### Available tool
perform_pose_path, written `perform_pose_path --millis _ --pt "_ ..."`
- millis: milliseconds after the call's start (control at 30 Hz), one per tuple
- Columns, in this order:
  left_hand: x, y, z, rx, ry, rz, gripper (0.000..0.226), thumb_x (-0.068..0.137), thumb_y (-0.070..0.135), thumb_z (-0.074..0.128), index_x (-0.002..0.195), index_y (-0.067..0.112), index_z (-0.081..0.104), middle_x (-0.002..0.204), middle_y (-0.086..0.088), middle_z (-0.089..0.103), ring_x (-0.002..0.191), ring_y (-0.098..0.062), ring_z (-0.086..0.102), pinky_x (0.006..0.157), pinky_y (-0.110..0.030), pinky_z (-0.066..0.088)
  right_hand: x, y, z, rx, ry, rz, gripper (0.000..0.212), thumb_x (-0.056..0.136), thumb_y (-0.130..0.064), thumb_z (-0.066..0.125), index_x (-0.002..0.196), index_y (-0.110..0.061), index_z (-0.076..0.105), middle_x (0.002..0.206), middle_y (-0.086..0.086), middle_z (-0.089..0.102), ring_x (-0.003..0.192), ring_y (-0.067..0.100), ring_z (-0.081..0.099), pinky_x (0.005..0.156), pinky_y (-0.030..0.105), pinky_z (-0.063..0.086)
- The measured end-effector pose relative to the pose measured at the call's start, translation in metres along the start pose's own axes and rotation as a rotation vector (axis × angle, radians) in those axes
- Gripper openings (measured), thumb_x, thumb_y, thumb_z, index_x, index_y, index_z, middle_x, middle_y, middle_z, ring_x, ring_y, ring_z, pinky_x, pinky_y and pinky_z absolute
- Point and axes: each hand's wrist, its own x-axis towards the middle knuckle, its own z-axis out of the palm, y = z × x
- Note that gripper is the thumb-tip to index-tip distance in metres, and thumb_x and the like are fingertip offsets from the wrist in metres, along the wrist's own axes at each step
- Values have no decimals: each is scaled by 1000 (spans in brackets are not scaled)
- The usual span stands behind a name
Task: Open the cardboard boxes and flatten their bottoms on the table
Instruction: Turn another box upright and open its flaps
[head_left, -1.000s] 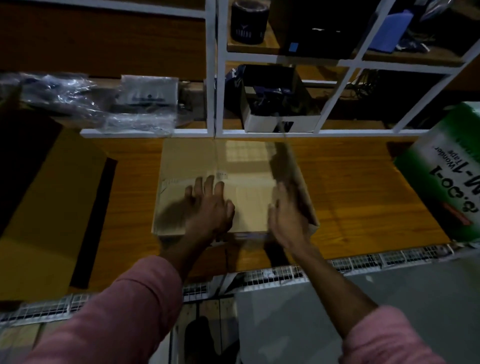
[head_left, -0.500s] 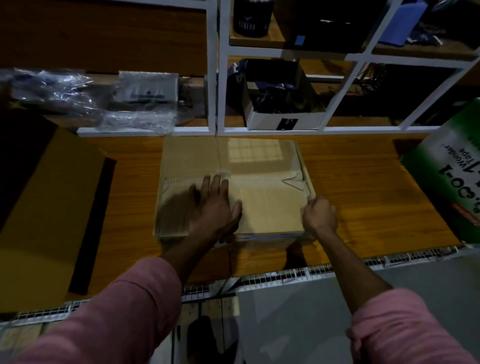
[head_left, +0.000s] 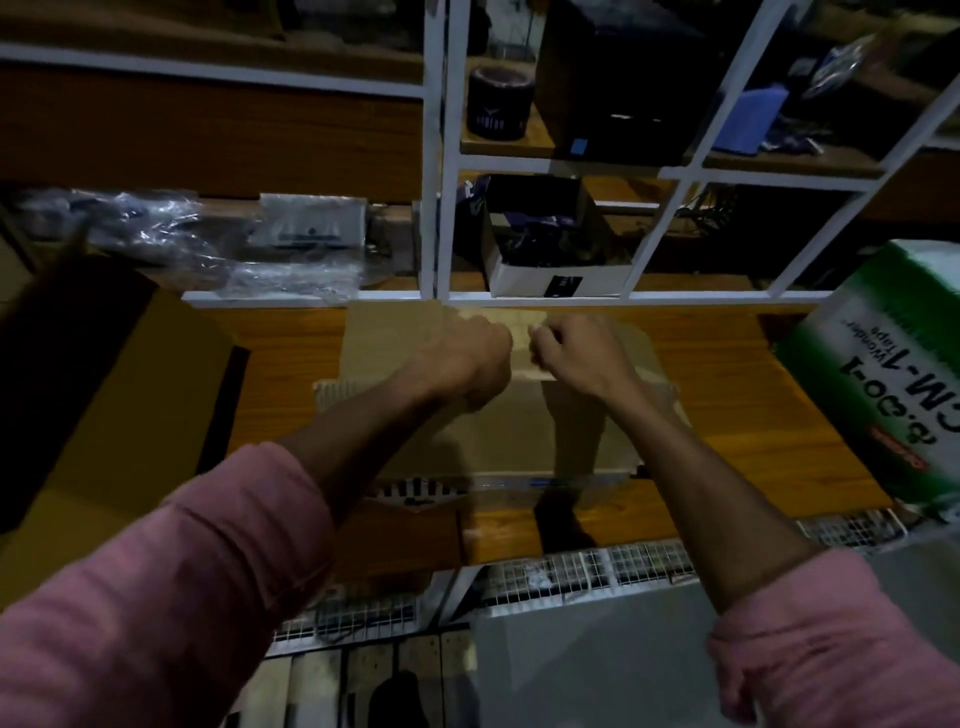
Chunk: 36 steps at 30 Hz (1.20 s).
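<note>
Our left hand (head_left: 462, 358) and right hand (head_left: 576, 348) meet, fingers curled, over the far flap of the flat brown cardboard box (head_left: 498, 415).

Both fists sit nearly knuckle to knuckle, and each seems to pinch the flap's edge, though we cannot tell for certain. The box lies under our forearms on the wooden table (head_left: 727, 415). Left of our left hand stands a tall yellow-brown carton (head_left: 114, 405); right of our right hand leans a green-and-white tape carton (head_left: 893, 395).
</note>
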Motion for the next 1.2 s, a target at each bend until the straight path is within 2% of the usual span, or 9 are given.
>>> perform_pose_path --millis 133,300,400,533,667,733,900,1033,1200 --pt "-26 21 20 -298 -333 149 23 101 29 54 79 22 55 84 0 60 71 -14 53 71 -33 42 -13 -4 -5 -24 -673 224 20 96 -22 57 97 -12 74 94 5 76 82 17 74 75 41 62" --pt "-56 37 111 -250 -395 144 38 102 29 55 134 8 52 131 -16 60 116 -31 58 93 -39 47 -75 21 41 -110 -891 144 27 93 -22 60 119 -23 66 114 3 69 102 23 64 91 42 54" --pt "-76 27 144 -85 -170 204 44 100 24 59 139 7 48 128 -16 59 114 -31 58 90 -40 46 -110 34 62 -167 -749 119 56 90 -24 66 142 -31 48 129 -1 62 121 23 55 108 50 38" --pt "-82 24 163 -69 14 145 36 100 17 53 136 10 49 115 -13 64 99 -32 63 71 -36 44 -128 36 88 -212 -433 97 41 91 -24 64 130 -35 57 125 -4 65 120 22 54 104 46 32" --pt "-68 24 159 -150 -89 146 28 104 28 52 122 7 56 113 -14 65 101 -28 61 76 -35 46 -123 44 89 -126 -473 102 32 93 -22 60 121 -38 60 114 -6 67 113 20 56 101 46 33" --pt "-65 23 159 -132 -192 103 45 105 47 43 125 8 56 127 -18 61 126 -35 52 94 -45 45 -123 48 91 -96 -462 98 27 93 -25 61 115 -40 60 109 -9 66 111 19 55 100 45 33" --pt "-67 -5 151 -155 -11 -123 65 103 62 26 146 16 43 168 -13 11 155 -36 -1 111 -69 26 -126 52 91 -63 -459 101 32 92 -23 60 119 -39 61 110 -9 66 110 18 54 100 44 32" --pt "-66 -61 149 -74 118 -317 64 100 61 29 150 22 33 170 -9 -2 152 -39 -18 110 -73 -16 -126 54 88 -73 -477 85 39 91 -20 60 126 -37 60 116 -7 65 114 19 53 100 44 32" --pt "-79 -105 167 -383 51 -539 69 100 30 54 157 12 19 167 -11 1 149 -45 12 117 -60 26 -123 50 91 -128 -508 92 40 86 -25 68 123 -38 57 119 -8 62 116 18 52 99 43 32"
